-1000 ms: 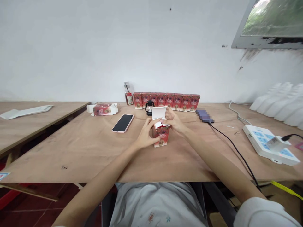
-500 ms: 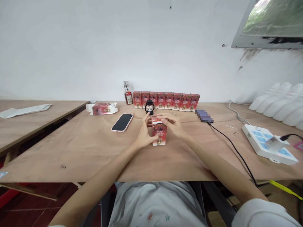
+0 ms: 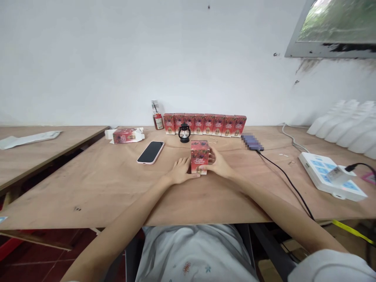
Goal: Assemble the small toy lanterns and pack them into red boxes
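A red printed carton (image 3: 199, 153) stands upright on the wooden table in front of me, its top closed. My right hand (image 3: 219, 164) grips its right side, with the thumb across the lower front and the fingers behind. To the left of the carton, my left hand (image 3: 178, 171) rests low on the table with its fingers stretched out. Its thumb reaches the carton's bottom edge. Just behind stands a small black lantern (image 3: 184, 139). Farther back, several matching red cartons (image 3: 199, 124) form a row along the wall.
An open-flapped red carton (image 3: 127, 136) lies at the back left, with a phone (image 3: 151, 152) nearer me. A small bottle (image 3: 159, 122) stands by the row. To the right are a pixelated device (image 3: 252, 141) on a black cable, a power strip (image 3: 320, 172) and white stacked shapes (image 3: 349, 123).
The carton's top flap has gone from partly raised to closed. My right hand has moved from the top down to the right side. My left hand has come off the side onto the table.
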`<state>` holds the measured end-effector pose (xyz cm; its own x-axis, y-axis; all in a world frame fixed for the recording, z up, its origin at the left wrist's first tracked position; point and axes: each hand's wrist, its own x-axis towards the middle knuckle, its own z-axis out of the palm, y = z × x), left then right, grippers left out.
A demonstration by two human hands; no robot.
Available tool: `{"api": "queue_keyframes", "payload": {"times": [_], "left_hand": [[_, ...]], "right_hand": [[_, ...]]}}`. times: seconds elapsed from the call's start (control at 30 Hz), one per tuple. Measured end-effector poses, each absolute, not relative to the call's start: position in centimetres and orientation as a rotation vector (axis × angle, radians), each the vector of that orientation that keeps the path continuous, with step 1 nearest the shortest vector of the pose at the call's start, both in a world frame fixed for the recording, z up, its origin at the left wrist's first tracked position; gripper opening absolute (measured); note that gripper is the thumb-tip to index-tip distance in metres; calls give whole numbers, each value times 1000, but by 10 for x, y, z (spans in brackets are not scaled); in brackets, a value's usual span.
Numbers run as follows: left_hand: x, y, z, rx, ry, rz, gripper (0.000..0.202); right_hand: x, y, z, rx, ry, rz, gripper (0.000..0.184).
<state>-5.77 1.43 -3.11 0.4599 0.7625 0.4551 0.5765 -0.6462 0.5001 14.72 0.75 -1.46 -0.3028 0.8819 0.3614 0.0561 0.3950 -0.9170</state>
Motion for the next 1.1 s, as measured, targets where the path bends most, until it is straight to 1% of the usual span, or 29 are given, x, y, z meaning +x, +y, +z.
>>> {"api": "queue_keyframes", "payload": {"times": [0.07,0.17,0.27,0.33,0.4,0.53,0.63,0.73,0.83,0.9,0.93,1.0,1.1], "left_hand": [[-61,17,-37,2538,1220,766,73],[-61,16,-40,2604,1242,636,74],[-58,12,-34,2654,1291,447,76],[-55,8,-28,2659,1341,323,76],[-53,5,-23,2650,1385,237,76],[-52,2,-20,2641,1428,163,77],[-53,3,-19,2629,1427,149,76],[-51,8,-18,2613,1431,146,73],[-47,13,-19,2611,1436,168,68],[-46,18,-21,2628,1433,229,62],[-48,22,-21,2649,1442,289,57],[-58,30,-20,2702,1468,463,49],[-89,44,-14,2662,1569,889,38]], "right_hand": [[156,21,-12,-857,-1554,877,90],[184,49,-6,-906,-1352,577,87],[226,84,-8,-1011,-1200,357,85],[253,108,-15,-1082,-1122,307,82],[273,130,-23,-1146,-1098,334,78],[291,158,-28,-1166,-1158,396,71],[291,165,-23,-1276,-1243,269,70],[281,158,-21,-1411,-1188,89,65],[256,139,-29,-1448,-1100,-69,54],[235,122,-35,-1392,-1228,-217,51],[225,113,-38,-1346,-1325,-230,52],[208,96,-42,-1277,-1498,-201,46],[192,78,-45,-1186,-1850,-90,34]]}}
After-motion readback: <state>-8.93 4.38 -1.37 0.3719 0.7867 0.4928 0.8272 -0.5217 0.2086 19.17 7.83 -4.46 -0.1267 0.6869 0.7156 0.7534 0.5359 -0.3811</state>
